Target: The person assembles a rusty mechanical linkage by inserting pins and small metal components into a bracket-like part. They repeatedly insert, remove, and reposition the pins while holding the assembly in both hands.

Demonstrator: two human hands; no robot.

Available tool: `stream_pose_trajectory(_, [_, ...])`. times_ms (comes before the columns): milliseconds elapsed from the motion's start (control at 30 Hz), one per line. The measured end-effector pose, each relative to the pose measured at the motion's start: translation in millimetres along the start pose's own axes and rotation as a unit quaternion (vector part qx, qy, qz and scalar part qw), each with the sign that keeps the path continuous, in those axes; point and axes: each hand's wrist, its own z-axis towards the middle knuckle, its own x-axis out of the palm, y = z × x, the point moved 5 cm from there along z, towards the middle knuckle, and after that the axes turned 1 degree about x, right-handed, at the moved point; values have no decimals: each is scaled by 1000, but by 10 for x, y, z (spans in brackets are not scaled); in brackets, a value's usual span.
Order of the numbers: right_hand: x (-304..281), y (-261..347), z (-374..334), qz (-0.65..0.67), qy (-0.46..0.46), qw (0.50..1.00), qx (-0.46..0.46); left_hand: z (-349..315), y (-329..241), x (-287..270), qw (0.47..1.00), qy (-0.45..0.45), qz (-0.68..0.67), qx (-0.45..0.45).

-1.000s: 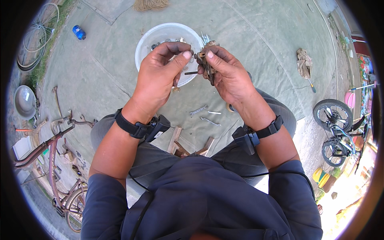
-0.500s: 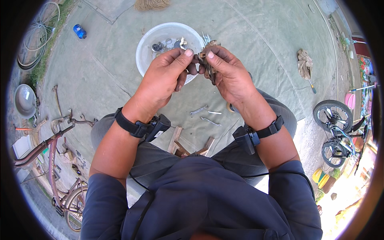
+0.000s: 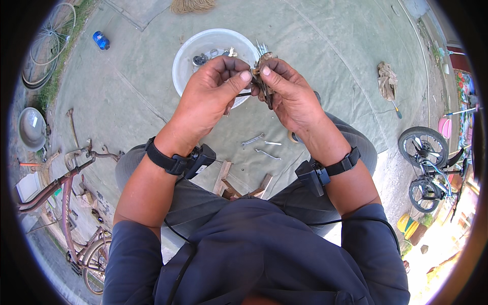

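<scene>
- Fingertips (image 3: 245, 76) of the bare left hand (image 3: 211, 86), smudged dark, are drawn close together at upper centre of the frame, against the grimy piece; whether they grip it cannot be told.
- The bare right hand (image 3: 292, 91), just right of centre, holds that irregular, brown-and-black grimy piece (image 3: 262, 86) between thumb and fingers.
- A thin dark rod (image 3: 244, 94) shows between the hands.
- Behind them, upper centre, a round whitish plastic basin (image 3: 185, 71) contains small dark parts (image 3: 200, 60).
- Below the hands, mid-frame, three silvery metal wrenches (image 3: 252, 139) lie on a grey-green ground sheet (image 3: 330, 30).
- Upper left: a blue plastic container (image 3: 101, 40).
</scene>
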Motion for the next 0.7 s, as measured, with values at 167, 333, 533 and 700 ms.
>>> stream_pose_trajectory(167, [7, 3, 2, 3, -12, 1000, 0, -1, 4, 7, 1000, 5, 4, -18])
stream_pose_trajectory(333, [7, 12, 0, 10, 4, 1000, -2, -2, 7, 5, 1000, 5, 2, -13])
stream_pose_trajectory(533, [-6, 33, -1, -5, 22, 1000, -9, -20, -43, 26, 997, 2, 49, 55])
stream_pose_trajectory(700, [21, 74, -12, -11, 37, 999, -24, -40, -44, 3, 999, 20, 36, 14])
